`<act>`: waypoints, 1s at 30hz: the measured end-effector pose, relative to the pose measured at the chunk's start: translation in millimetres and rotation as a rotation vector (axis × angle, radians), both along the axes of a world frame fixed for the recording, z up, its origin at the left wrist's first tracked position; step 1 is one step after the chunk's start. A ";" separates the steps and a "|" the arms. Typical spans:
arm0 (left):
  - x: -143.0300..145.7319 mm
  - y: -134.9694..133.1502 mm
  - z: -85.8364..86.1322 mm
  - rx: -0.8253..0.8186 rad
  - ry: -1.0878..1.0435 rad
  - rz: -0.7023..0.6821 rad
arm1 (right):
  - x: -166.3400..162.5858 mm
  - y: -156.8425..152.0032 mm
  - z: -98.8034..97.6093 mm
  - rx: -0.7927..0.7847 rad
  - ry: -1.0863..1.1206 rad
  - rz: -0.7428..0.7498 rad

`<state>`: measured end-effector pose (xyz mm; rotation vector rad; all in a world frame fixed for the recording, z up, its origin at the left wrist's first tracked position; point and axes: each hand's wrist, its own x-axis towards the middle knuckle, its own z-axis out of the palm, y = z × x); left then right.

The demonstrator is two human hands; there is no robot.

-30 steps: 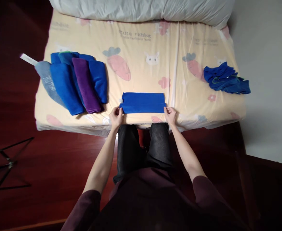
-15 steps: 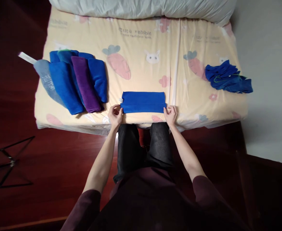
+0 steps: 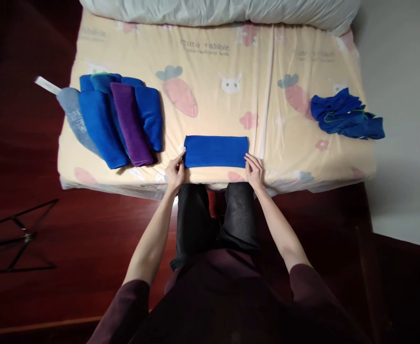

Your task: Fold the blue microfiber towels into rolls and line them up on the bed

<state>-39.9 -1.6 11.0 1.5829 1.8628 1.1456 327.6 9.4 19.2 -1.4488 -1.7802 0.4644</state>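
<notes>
Folded into a narrow band, one blue towel [image 3: 216, 151] lying at the near edge of the bed [image 3: 210, 71], straight ahead. Left hand [image 3: 176, 170] pinching its near left corner in a closed grip; right hand [image 3: 254, 169] with fingers on the near right corner, grip there not clearly readable. Done, by the look of it: a stack of folded towels [image 3: 118, 119] at far left, about six, one purple, one grey, the rest blue. Left to fold: one crumpled blue heap [image 3: 346, 117] at far right, count within it unclear.
</notes>
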 end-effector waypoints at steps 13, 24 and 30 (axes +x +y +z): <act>-11.2 16.7 24.8 -0.132 0.456 -0.458 | 10.2 10.6 20.2 -0.112 -0.262 0.152; -27.5 11.1 61.4 -0.159 0.491 -0.581 | 16.4 9.7 53.1 -0.201 -0.206 0.239; -26.4 2.9 63.6 -0.077 0.122 -0.488 | 9.8 2.8 51.8 -0.302 0.277 0.154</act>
